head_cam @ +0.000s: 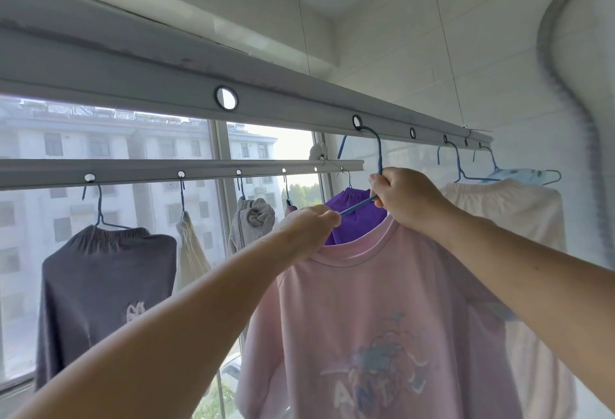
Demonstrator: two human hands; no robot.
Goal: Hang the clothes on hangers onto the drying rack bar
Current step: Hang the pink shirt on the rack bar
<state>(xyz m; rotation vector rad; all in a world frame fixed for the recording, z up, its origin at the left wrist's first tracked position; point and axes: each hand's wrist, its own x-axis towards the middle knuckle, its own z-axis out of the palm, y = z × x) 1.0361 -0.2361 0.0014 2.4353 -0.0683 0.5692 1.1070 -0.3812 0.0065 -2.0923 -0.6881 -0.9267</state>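
A pink T-shirt [376, 318] with a pale print hangs on a blue hanger [379, 152]. The hanger's hook sits in a round hole of the near grey rack bar [166, 85]. My right hand [409, 199] grips the hanger at its neck, just below the hook. My left hand [309, 229] pinches the shirt's collar at the left, where the hanger's arm comes out. Directly behind the shirt's neckline hangs a purple garment [349, 209].
A far rack bar [199, 169] carries a dark grey garment [100, 285], a beige one [189, 252] and a grey bundle [253, 219] before the window. A cream garment [509, 212] hangs right of the shirt. A grey hose [572, 102] runs down the wall at right.
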